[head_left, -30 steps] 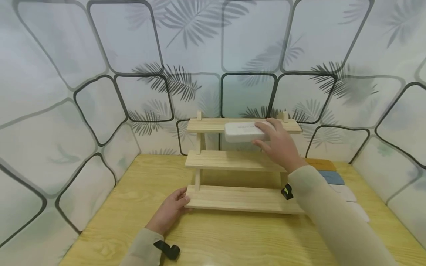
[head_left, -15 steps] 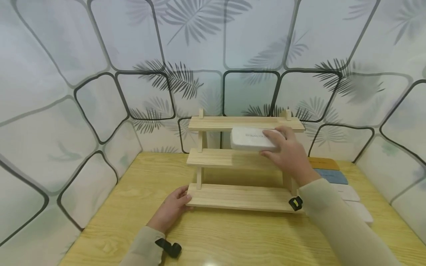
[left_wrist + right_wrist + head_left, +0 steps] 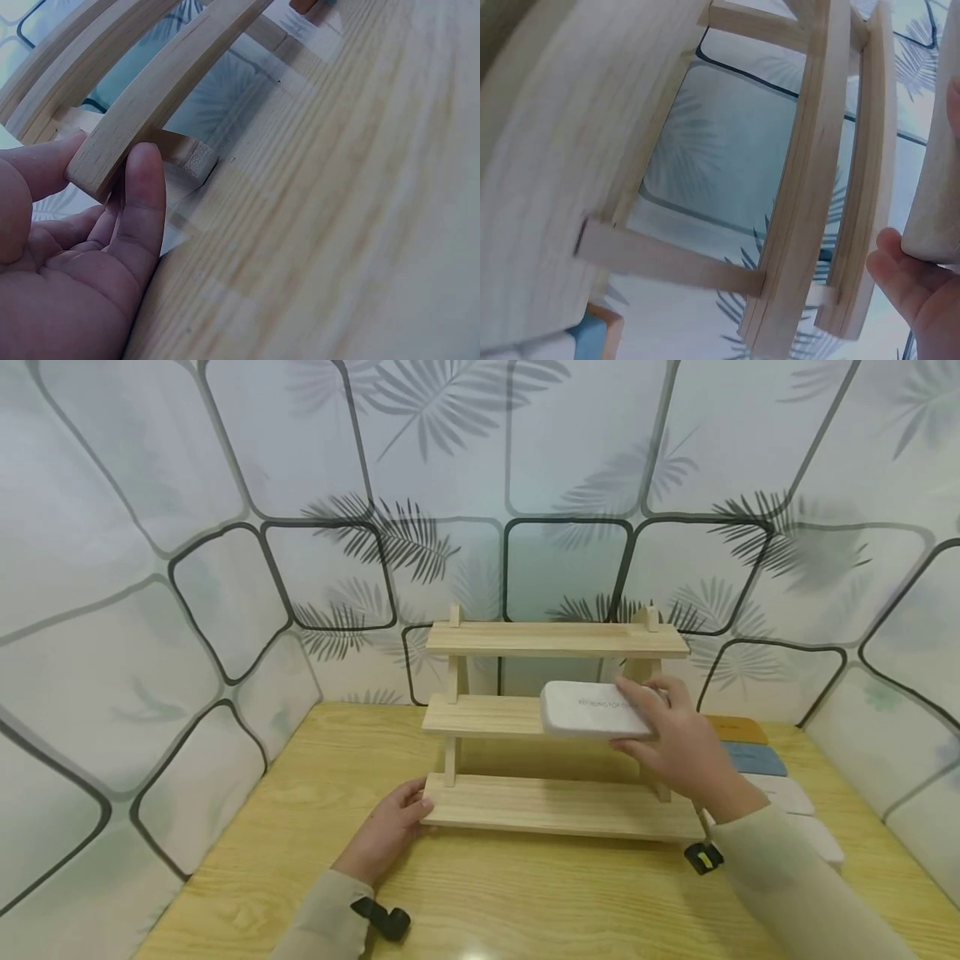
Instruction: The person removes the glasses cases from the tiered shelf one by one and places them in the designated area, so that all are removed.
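Observation:
A three-tier wooden display shelf (image 3: 555, 803) stands on the table. My left hand (image 3: 386, 828) grips the left end of its lowest board; in the left wrist view the thumb and fingers lie on opposite faces of the board (image 3: 142, 112). My right hand (image 3: 686, 745) holds a white oblong case (image 3: 588, 710) by its right end, with small printed lettering on top. The case is in the air in front of the middle tier (image 3: 480, 716). In the right wrist view only part of the case (image 3: 934, 202) shows, beside the fingers.
Right of the shelf lie an orange case (image 3: 737, 728), a blue case (image 3: 756, 759) and two white ones in a row, partly behind the right arm. Patterned fabric walls (image 3: 562, 568) enclose the wood-grain table (image 3: 525, 893) at the back and sides.
My right hand has brought the white case down and to the right, from the top tier's height to in front of the middle tier. My left hand stays on the lowest board.

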Available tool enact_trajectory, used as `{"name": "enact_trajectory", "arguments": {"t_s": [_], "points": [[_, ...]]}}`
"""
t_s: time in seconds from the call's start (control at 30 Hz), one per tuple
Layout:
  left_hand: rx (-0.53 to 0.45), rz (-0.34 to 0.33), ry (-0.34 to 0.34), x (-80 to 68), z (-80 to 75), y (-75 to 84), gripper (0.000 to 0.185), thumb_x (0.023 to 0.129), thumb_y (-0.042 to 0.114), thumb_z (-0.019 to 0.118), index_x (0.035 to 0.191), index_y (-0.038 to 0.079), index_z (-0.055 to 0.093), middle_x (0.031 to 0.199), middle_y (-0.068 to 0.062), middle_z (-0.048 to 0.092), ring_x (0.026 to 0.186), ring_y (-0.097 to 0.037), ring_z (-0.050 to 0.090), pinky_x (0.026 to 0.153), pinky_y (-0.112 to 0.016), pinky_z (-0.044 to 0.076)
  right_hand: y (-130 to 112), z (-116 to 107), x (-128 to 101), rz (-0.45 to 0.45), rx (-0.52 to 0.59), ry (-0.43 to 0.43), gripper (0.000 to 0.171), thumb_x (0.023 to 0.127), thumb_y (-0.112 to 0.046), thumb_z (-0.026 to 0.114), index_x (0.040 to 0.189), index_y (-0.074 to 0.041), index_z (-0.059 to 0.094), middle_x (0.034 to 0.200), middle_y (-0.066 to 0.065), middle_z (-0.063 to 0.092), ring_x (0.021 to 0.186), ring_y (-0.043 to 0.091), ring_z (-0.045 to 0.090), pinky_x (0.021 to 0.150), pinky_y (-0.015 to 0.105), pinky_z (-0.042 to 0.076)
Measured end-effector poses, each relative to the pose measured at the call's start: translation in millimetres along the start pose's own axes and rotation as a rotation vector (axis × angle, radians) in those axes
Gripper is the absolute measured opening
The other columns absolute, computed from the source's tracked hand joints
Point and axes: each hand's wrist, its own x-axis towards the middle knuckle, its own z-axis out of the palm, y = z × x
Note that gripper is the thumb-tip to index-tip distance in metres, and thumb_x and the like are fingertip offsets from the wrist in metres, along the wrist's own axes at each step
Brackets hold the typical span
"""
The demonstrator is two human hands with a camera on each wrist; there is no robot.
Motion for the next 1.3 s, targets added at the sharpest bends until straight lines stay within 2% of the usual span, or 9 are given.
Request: {"name": "enact_trajectory", "arguments": {"t_s": [0.13,0.4,0.47,0.6,0.7,0.83,0.93,1.1,1.3], "points": [[0.0,0.01,0.0,-0.7,0.6,-1.0,0.064,0.107,0.022,0.054,0.156,-0.005,0.023,0.15,-0.03,0.04,0.125,-0.037,0.054,0.093,-0.041,0.055,2,-8,-16,-0.019,-0.028,-0.023,0.096,0.077,-0.024,0.091,0.157,-0.018,0.04,0.133,0.023,0.038,0.079,0.03,0.056,0.063,0.044,0.053],[-0.011,0.003,0.012,-1.5,1.9,1.2,0.063,0.107,0.021,0.054,0.156,-0.004,0.024,0.15,-0.028,0.041,0.126,-0.037,0.054,0.094,-0.042,0.055,15,-21,-46,-0.041,-0.049,-0.018,0.101,0.073,-0.014,0.092,0.158,-0.012,0.037,0.141,0.023,0.038,0.103,0.036,0.056,0.075,0.05,0.054],[-0.01,0.002,0.015,-1.3,1.8,1.5,0.062,0.107,0.021,0.054,0.156,-0.004,0.025,0.149,-0.028,0.042,0.125,-0.036,0.054,0.094,-0.042,0.055,20,-23,-52,-0.065,-0.05,0.009,0.096,0.076,-0.02,0.091,0.156,-0.01,0.039,0.142,0.022,0.041,0.108,0.037,0.055,0.077,0.052,0.054],[-0.008,0.003,0.015,-0.9,1.7,0.9,0.061,0.107,0.021,0.053,0.156,-0.003,0.025,0.147,-0.028,0.043,0.124,-0.036,0.055,0.094,-0.043,0.054,31,-28,-66,-0.092,-0.057,0.04,0.086,0.087,-0.045,0.08,0.155,-0.009,0.043,0.14,0.02,0.046,0.112,0.037,0.053,0.079,0.052,0.052],[-0.01,0.005,0.013,-1.0,2.0,0.4,0.061,0.108,0.021,0.053,0.156,-0.003,0.025,0.146,-0.028,0.044,0.124,-0.035,0.055,0.094,-0.043,0.054,36,-32,-77,-0.079,-0.065,0.035,0.086,0.086,-0.052,0.077,0.154,-0.01,0.044,0.137,0.019,0.047,0.111,0.035,0.052,0.079,0.049,0.05],[-0.015,0.006,0.008,-1.1,2.6,-0.1,0.061,0.108,0.022,0.053,0.156,-0.003,0.024,0.147,-0.028,0.043,0.124,-0.035,0.054,0.095,-0.044,0.054,41,-37,-92,-0.055,-0.081,0.017,0.095,0.073,-0.034,0.091,0.153,-0.012,0.045,0.134,0.017,0.047,0.108,0.028,0.05,0.079,0.036,0.046],[-0.016,0.006,0.006,-0.9,2.5,-1.0,0.062,0.108,0.022,0.052,0.156,-0.003,0.024,0.147,-0.028,0.043,0.124,-0.035,0.054,0.095,-0.043,0.054,46,-39,-103,-0.037,-0.076,0.006,0.098,0.068,-0.025,0.094,0.153,-0.011,0.047,0.135,0.018,0.047,0.109,0.028,0.049,0.08,0.026,0.041],[-0.002,0.001,0.001,0.4,0.2,-1.7,0.063,0.108,0.023,0.052,0.157,-0.003,0.023,0.149,-0.028,0.042,0.125,-0.036,0.054,0.095,-0.041,0.054,55,-44,-122,-0.006,-0.055,-0.005,0.097,0.067,-0.026,0.095,0.151,-0.011,0.049,0.136,0.018,0.046,0.11,0.029,0.048,0.082,0.011,0.034],[0.016,0.008,0.005,0.5,0.1,-1.6,0.064,0.107,0.025,0.054,0.156,-0.005,0.024,0.151,-0.03,0.04,0.125,-0.036,0.055,0.094,-0.041,0.055,64,-49,-139,0.018,-0.07,-0.031,0.097,0.064,-0.026,0.096,0.149,-0.012,0.051,0.135,0.015,0.046,0.112,0.031,0.046,0.088,0.01,0.031]]}}
